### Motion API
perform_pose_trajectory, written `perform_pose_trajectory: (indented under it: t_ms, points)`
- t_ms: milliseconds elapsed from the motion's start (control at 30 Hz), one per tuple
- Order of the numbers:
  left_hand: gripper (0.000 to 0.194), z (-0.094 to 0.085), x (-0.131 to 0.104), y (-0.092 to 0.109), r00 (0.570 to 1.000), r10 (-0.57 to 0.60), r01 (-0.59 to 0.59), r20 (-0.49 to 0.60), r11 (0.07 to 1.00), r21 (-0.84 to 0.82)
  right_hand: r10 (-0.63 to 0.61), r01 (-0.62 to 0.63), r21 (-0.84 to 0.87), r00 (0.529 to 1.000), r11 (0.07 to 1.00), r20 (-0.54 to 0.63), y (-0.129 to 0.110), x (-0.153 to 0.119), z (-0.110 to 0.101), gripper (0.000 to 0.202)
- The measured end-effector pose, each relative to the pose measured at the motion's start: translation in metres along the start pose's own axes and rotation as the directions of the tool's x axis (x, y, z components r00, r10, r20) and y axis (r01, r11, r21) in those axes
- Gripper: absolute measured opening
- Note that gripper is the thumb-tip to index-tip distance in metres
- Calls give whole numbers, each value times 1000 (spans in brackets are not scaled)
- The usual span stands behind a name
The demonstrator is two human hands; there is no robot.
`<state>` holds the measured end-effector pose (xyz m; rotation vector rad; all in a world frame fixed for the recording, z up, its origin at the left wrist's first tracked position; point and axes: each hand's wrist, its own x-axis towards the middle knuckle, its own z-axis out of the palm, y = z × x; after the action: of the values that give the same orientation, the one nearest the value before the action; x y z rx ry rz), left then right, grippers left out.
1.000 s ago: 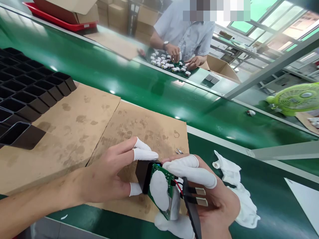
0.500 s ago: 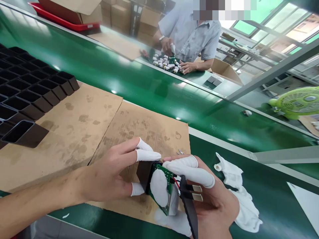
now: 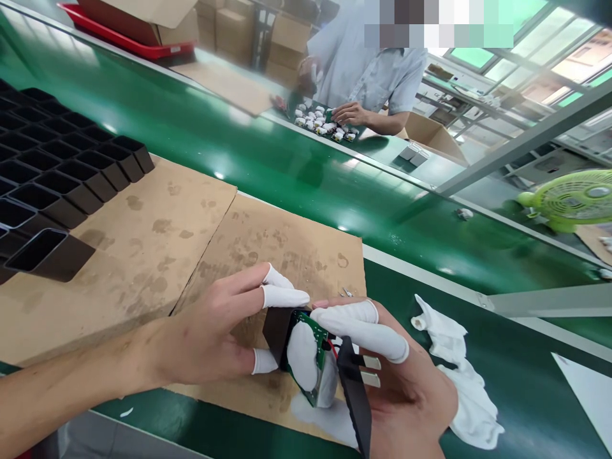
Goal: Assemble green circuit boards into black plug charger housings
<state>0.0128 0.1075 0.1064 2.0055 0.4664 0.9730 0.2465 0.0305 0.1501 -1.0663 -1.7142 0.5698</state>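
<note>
My left hand, with white finger cots on its fingertips, is closed around a black plastic housing and holds it on its side, mouth facing right. My right hand, also in finger cots, grips a green circuit board coated with a thick white blob. The board's left end is inside the housing's mouth; how deep is hidden. Red and black wires run from the board to a black end cover with two metal plug prongs. This cover stands tilted against my right palm, apart from the housing.
Rows of black housings stand at the left on stained cardboard. White cloth gloves lie at the right. Beyond the green conveyor belt, a co-worker sits behind a pile of white-coated boards. A green fan is far right.
The circuit board and end cover have shifted slightly left toward the housing. The co-worker's one hand has risen from the pile. A small white part on the belt has moved left.
</note>
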Motion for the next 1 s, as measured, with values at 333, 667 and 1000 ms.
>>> perform_pose_trajectory:
  t_ms: [333, 667, 1000]
  points:
    - [59, 2, 2, -1, 999, 31, -31, -14, 1000, 3, -16, 16, -9, 998, 1000, 69, 5, -1, -4, 68]
    - [47, 1, 1, -1, 1000, 18, -18, 12, 999, 40, -5, -1, 49, 992, 999, 129, 3, 4, -5, 63]
    - [47, 3, 4, -2, 994, 49, -38, -94, 993, 111, -9, 1, 81, 996, 997, 87, 14, 0, -2, 69]
